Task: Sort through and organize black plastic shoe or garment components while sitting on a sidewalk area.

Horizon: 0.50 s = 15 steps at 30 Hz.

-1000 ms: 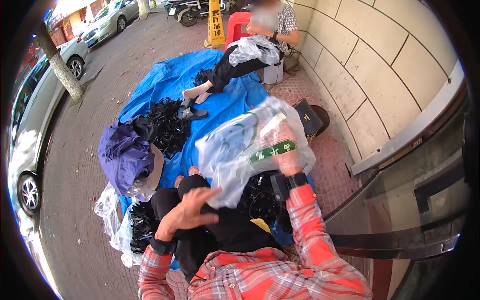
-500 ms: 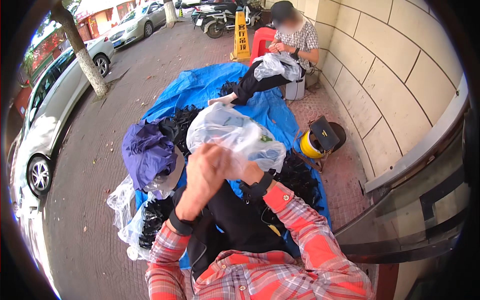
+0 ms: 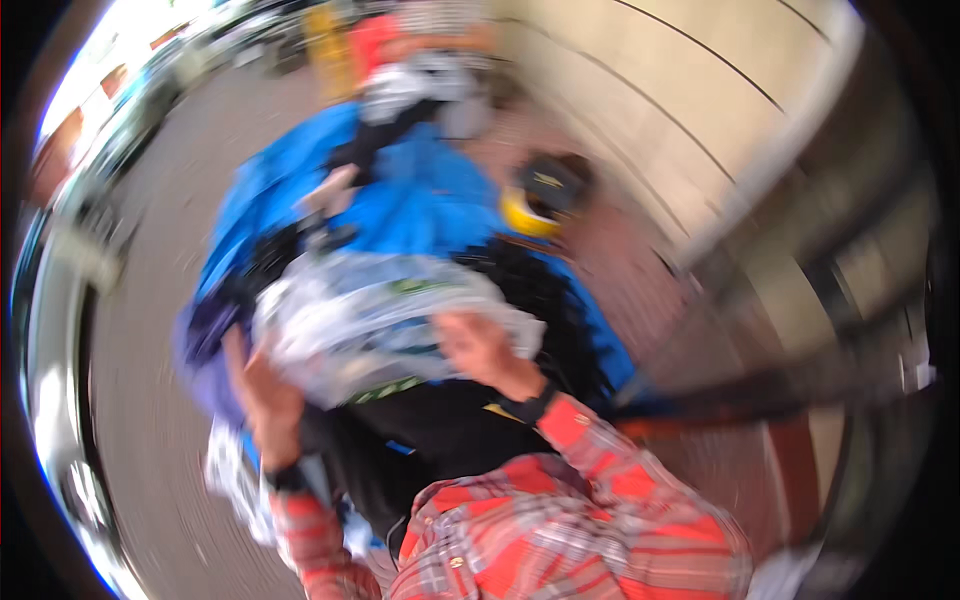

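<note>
Across the black trousers (image 3: 430, 425) of the person wearing the camera, seen from above, lies a large, crumpled clear plastic bag (image 3: 380, 310) with green printing. Bluish shapes show through it, too blurred to name. The left hand (image 3: 270, 400) is at the bag's left edge, wide open, fingers pointing up and away, holding nothing that shows. The right hand (image 3: 485, 350) is over the bag's right part, its fingers stretched loosely leftward; blur hides whether the fingertips touch the plastic.

Such thin, slack plastic probably handles best between two flat palms, one at each side, with even, gentle pressure. A pinch at one spot could tear it, and a quick push could send it sliding off the knees.

Beneath and beyond is a blue tarp (image 3: 420, 210), with a heap of black strips (image 3: 570, 325) right of the bag and a purple cloth (image 3: 205, 350) left of it. Farther off, a second person sits with pale plastic (image 3: 415, 85) on the lap. Near the wall (image 3: 650, 120) is a yellow tub (image 3: 525, 216) with a black handbag (image 3: 548, 182) at its top
</note>
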{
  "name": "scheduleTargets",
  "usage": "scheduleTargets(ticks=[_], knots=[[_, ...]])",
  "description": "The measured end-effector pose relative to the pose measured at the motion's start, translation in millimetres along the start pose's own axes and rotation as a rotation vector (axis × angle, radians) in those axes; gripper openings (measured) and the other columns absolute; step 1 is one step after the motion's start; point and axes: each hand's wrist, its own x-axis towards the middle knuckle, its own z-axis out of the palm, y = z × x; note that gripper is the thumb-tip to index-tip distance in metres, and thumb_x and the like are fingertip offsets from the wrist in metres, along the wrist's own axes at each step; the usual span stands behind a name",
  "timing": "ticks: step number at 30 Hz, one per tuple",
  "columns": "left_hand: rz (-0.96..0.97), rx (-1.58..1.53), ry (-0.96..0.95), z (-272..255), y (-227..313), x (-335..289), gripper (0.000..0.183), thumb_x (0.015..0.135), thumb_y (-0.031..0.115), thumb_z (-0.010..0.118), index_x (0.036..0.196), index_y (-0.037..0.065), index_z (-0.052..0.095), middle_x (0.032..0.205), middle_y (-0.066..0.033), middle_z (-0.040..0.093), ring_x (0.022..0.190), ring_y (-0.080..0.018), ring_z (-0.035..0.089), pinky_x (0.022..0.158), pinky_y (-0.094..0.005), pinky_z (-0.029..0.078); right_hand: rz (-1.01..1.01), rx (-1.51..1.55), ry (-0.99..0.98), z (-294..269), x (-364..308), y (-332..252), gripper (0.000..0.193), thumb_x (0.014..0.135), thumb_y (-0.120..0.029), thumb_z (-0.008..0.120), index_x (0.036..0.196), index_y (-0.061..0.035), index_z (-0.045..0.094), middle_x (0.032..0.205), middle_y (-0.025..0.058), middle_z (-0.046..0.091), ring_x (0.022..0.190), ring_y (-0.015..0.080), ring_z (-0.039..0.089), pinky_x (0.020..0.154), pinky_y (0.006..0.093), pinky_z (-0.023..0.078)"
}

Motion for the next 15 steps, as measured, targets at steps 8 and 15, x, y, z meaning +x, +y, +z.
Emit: scheduleTargets(ticks=[8,15], knots=[[0.047,1.413,-0.350,-6,-26,-8,0.058,0.083,0.016,0.058,0.134,-0.002,0.036,0.131,-0.0169,0.045,0.114,-0.0298,0.047,0.092,-0.0378,0.040,0.309,-0.096,0.007,9,51,-12,0.048,0.069,0.001,0.058,0.115,0.0023,0.045,0.111,0.0194,0.048,0.102,0.0338,0.051,0.080,0.0405,0.048],[-0.165,0.583,-0.002,8,4,-9,0.041,0.093,0.027,0.044,0.121,-0.001,0.050,0.120,-0.0128,0.053,0.108,-0.0243,0.053,0.090,-0.0340,0.043,0.110,-0.398,0.307,-41,60,-5,0.044,0.065,-0.021,0.066,0.105,-0.0052,0.056,0.107,0.0130,0.052,0.113,0.0376,0.043,0.098,0.0538,0.026]])
